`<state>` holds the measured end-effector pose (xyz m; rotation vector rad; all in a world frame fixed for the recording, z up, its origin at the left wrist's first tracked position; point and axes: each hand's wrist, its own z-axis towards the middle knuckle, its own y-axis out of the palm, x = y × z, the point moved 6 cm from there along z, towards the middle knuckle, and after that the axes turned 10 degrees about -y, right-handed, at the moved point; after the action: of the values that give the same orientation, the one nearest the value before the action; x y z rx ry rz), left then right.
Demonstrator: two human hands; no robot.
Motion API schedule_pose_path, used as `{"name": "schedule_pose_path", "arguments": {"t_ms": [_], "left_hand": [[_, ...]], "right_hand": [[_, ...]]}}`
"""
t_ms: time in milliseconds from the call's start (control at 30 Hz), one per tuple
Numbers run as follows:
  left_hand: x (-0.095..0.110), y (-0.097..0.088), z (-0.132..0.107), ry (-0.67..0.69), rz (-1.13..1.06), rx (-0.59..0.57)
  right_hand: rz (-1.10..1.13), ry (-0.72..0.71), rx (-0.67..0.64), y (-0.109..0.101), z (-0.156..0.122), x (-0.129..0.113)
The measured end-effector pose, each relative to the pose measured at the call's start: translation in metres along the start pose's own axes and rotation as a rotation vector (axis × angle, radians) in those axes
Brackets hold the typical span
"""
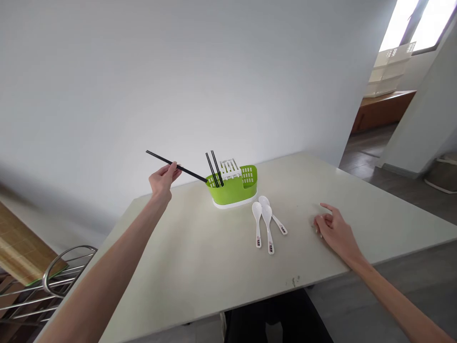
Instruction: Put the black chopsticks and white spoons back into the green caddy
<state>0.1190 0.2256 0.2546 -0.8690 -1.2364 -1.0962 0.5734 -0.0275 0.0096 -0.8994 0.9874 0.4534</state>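
Observation:
My left hand [163, 181] is closed in a pinch around black chopsticks [193, 174], held slanting with their lower tips at the left rim of a green utensil holder [232, 191]. From the frame I cannot tell whether the tips touch the rim. Other black chopsticks [216, 167] stand upright inside the holder's left part. A white slotted piece [230, 168] sits across its middle. Three white spoons [267, 216] lie partly overlapping on the table in front of it. My right hand [333, 232] rests on the tabletop right of the spoons, holding nothing, index finger stretched out and other fingers curled.
The pale table [200, 271] stands against a plain wall [178, 85]. A metal rack [46, 286] is at the lower left, beside a brownish board [24, 247]. At the upper right, beyond the wall, there is a window [432, 24] above a wooden ledge [385, 109].

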Motion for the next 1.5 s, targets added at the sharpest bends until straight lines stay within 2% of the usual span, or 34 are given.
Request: {"name": "schedule_pose_path", "arguments": {"t_ms": [100, 233, 500, 833, 967, 1067, 1167, 1233, 1300, 1400, 1500], "left_hand": [[-0.017, 0.019, 0.008, -0.036, 0.111, -0.018], [-0.044, 0.04, 0.014, -0.066, 0.263, -0.074], [-0.084, 0.053, 0.035, -0.124, 0.52, -0.105], [-0.099, 0.068, 0.05, -0.124, 0.566, -0.129], [-0.104, 0.074, 0.048, -0.105, 0.541, -0.153], [-0.109, 0.071, 0.044, -0.078, 0.485, -0.155], [-0.117, 0.051, 0.038, -0.049, 0.457, -0.085], [-0.127, 0.027, 0.032, -0.059, 0.578, -0.033], [-0.138, -0.004, 0.024, -0.082, 0.745, -0.023], [-0.151, -0.062, 0.01, -0.086, 0.859, -0.033], [-0.163, -0.118, 0.002, 0.003, 1.147, -0.063]], "right_hand": [[-0.051, -0.064, -0.055, 0.006, -0.002, -0.005], [-0.036, -0.071, -0.087, 0.008, -0.002, -0.007], [-0.044, -0.054, -0.076, 0.008, 0.003, -0.008], [-0.025, -0.051, -0.077, 0.007, 0.004, -0.013], [-0.015, -0.046, -0.082, 0.008, 0.004, -0.013], [-0.015, -0.036, -0.082, 0.008, 0.004, -0.009], [-0.015, -0.047, -0.093, 0.008, 0.004, -0.008], [-0.025, -0.06, -0.093, 0.008, 0.003, -0.008], [-0.049, -0.069, -0.086, 0.007, 0.004, -0.008], [-0.1, -0.085, -0.093, 0.008, 0.004, -0.008], [-0.191, -0.11, -0.121, 0.011, 0.006, -0.007]]}}
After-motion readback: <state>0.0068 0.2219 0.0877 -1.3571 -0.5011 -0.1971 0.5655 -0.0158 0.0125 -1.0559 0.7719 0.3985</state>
